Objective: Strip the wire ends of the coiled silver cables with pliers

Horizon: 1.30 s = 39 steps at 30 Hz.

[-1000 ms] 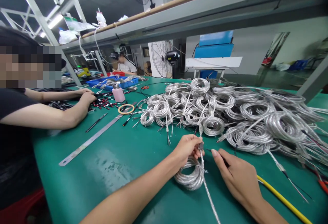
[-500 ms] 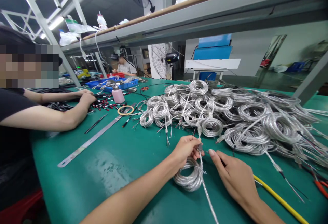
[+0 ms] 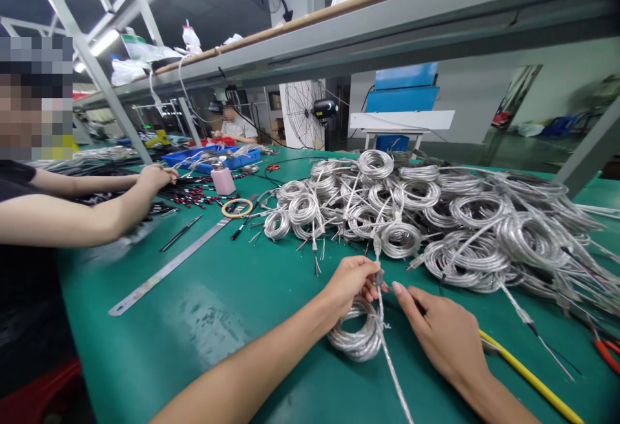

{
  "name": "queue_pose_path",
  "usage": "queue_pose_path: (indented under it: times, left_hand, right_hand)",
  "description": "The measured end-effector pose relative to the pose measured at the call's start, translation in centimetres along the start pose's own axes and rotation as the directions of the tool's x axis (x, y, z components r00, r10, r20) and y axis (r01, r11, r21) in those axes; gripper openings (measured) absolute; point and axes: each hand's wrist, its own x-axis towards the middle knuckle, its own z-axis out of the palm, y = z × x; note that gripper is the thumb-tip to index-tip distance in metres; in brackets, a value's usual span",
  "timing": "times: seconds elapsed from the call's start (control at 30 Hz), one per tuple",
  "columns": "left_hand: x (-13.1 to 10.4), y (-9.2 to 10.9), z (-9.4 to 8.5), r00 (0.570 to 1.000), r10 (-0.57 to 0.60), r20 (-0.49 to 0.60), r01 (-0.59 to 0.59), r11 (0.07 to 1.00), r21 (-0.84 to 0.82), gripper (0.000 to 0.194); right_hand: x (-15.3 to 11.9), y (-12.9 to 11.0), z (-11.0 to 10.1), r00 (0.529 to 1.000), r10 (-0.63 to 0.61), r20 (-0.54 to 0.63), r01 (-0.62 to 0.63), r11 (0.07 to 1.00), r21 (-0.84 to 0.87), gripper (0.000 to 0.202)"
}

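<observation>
My left hand [image 3: 357, 285] is closed, pinching a silver cable [image 3: 391, 366] at a small grey block [image 3: 379, 278] around it. Below its fingers lies a coil of the same cable [image 3: 361, 343], resting on the green table [image 3: 271, 320]. The loose length of cable runs down toward the front edge. My right hand [image 3: 443, 330] is closed just right of the grey block, thumb and fingers together. A thin tip seems to show past the thumb, but what the hand holds is mostly hidden.
A large pile of coiled silver cables [image 3: 400, 240] lies beyond my hands. A yellow rod [image 3: 533, 375] and orange-handled tool [image 3: 605, 349] lie right. Left are a steel ruler [image 3: 169, 272], tape roll [image 3: 237, 209], pink bottle [image 3: 223, 180], and a co-worker's arms [image 3: 97, 211]. A shelf [image 3: 387, 30] hangs overhead.
My right hand has shifted very slightly left, toward the grey block. The left hand stays in place. The co-worker's head and hands have moved left.
</observation>
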Motion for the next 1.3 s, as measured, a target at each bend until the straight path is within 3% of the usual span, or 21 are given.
queue_pose_path:
  times: [0.27,0.53,0.67,0.9,1.03,1.3]
  left_hand:
    - [0.04,0.01,0.00,1.000,0.003,0.004,-0.003,1.000,-0.001,0.015]
    - [-0.01,-0.02,-0.07,1.000,0.005,0.015,-0.005,1.000,0.002,0.013]
    - [0.02,-0.07,-0.02,1.000,0.004,0.015,-0.004,1.000,0.002,0.013]
    - [-0.19,0.06,0.17,1.000,0.006,0.005,-0.006,1.000,-0.011,0.013]
    - [-0.30,0.11,0.26,1.000,0.008,0.004,-0.008,1.000,-0.016,0.011]
    - [-0.26,-0.07,0.25,1.000,0.014,0.013,-0.014,1.000,-0.020,0.008]
  right_hand:
    - [-0.03,-0.17,-0.26,0.999,0.030,0.037,-0.029,0.999,-0.023,0.056]
    - [0.03,-0.16,-0.21,1.000,-0.005,-0.027,0.003,0.997,-0.076,0.055]
    - [-0.03,-0.09,-0.34,0.992,0.013,-0.125,-0.022,0.997,-0.074,0.054]
    - [-0.34,-0.44,-0.37,0.972,-0.006,-0.236,0.044,0.987,0.156,0.045]
    - [-0.41,-0.40,-0.11,0.974,-0.024,-0.227,0.073,0.974,0.213,0.040]
    - [-0.27,-0.28,0.16,0.983,-0.064,-0.173,0.093,0.982,0.164,0.036]
